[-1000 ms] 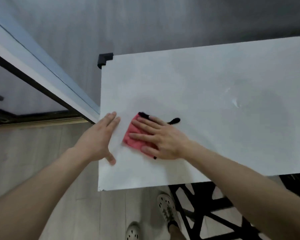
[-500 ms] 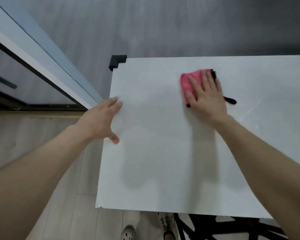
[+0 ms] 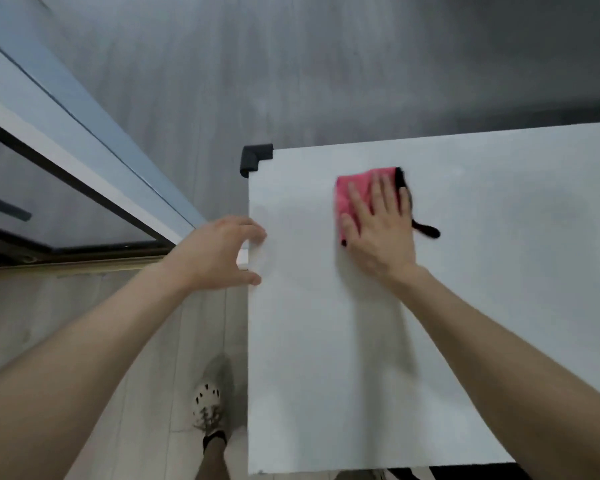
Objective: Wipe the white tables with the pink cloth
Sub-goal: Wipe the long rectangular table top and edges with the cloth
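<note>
The pink cloth (image 3: 355, 195) lay flat toward twelve o'clock on the white worktop (image 3: 326, 375), pinned beneath the spread right hand (image 3: 378, 226), presumably so palm pressure scrubbed evenly; the left hand (image 3: 215, 254), fingers apart and empty, braced the nine o'clock edge, likely for balance.

Much of the pink cloth (image 3: 349, 199) is covered by the right hand (image 3: 381, 226), which is pressed flat on it; only its left part and a black trim are seen. The white table (image 3: 326, 341) is cut off at the right picture edge. The left hand (image 3: 215, 254), at the table's left edge, is blurred, so contact cannot be told.
</note>
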